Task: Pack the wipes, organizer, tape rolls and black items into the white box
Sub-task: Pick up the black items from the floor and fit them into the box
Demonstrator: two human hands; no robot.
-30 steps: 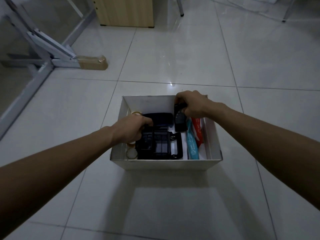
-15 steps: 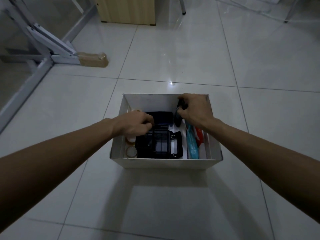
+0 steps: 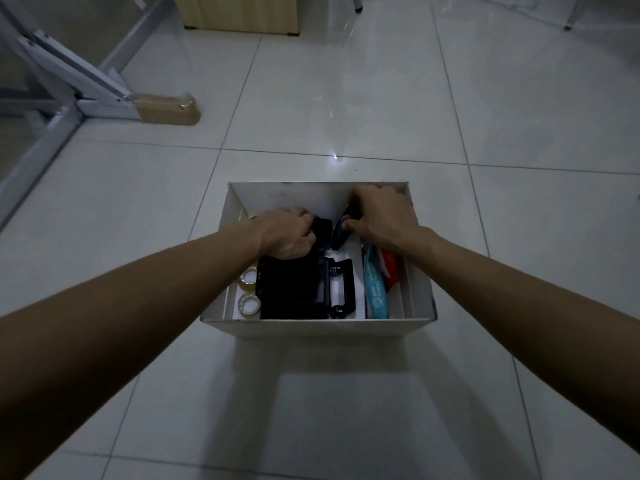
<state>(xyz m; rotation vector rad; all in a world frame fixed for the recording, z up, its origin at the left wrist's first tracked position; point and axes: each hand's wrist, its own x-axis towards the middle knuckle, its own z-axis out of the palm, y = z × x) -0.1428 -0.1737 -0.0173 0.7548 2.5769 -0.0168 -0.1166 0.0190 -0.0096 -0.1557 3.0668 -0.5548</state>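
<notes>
**Inspector:** While both hands work at the far end of the container, the right hand, upper right of the box, is clamped around a slim black device standing on end. Half a second ago it stood nearly upright against the back wall; it now leans, its lower end toward the middle.

**Clerk:** And the left?

**Inspector:** The left hand, centre frame, has slid rightward across the box and is curled shut over a dark rounded black case at the back. How firm the grasp is I cannot tell, as the fingers are hidden beneath the knuckles.

**Clerk:** The rest of the load?

**Inspector:** All inside the open white cardboard box on the pale tiled floor. A black plastic compartment organizer with a hinged handle fills the middle; two clear tape rolls sit wedged along the left wall; a teal wipes packet and a red packet stand on edge at the right.

**Clerk:** Meaning?

**Inspector:** I judge packing near complete. The two black items are being settled into the back gap; nothing belonging to the task lies outside the box.
</notes>
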